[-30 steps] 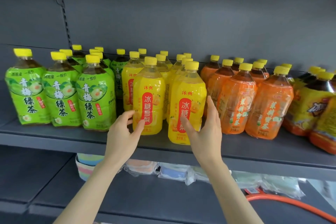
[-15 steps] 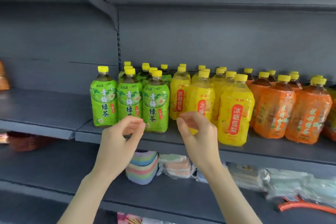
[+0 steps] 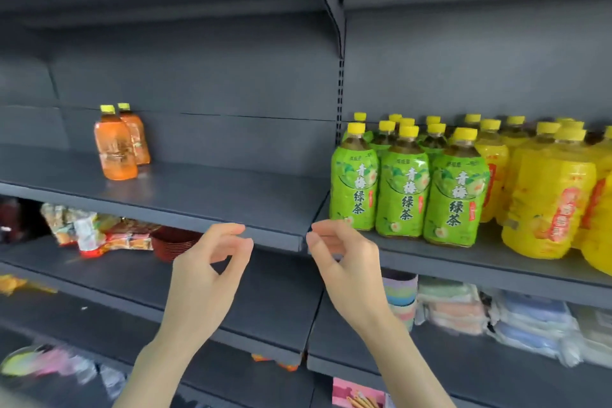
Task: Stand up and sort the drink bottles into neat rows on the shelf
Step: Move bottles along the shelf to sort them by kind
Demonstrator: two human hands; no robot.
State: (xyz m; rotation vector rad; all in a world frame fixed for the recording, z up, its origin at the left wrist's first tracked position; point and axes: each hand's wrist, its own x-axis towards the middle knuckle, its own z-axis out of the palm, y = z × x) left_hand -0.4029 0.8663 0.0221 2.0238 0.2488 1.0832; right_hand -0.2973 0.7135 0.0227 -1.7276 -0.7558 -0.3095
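Note:
Green tea bottles (image 3: 405, 185) with yellow caps stand in rows at the left end of the right shelf (image 3: 430, 262). Yellow-labelled bottles (image 3: 549, 195) stand to their right. Two orange bottles (image 3: 116, 146) stand alone, one behind the other, on the left shelf (image 3: 198, 202). My left hand (image 3: 212, 275) and my right hand (image 3: 344, 268) hover in front of the shelf edge, where the two shelves meet. Both have loosely curled fingers and hold nothing.
Snack packets (image 3: 89, 232) and a stack of dark red bowls (image 3: 172, 242) lie on the lower left shelf. Pastel cups (image 3: 400, 298) and wrapped cloth packs (image 3: 530, 318) sit on the lower right shelf. An upright post (image 3: 339, 103) divides the shelf bays.
The view has swung left, bringing the left shelf bay and its two orange bottles into sight. Both hands have drawn back from the yellow bottles and stay empty.

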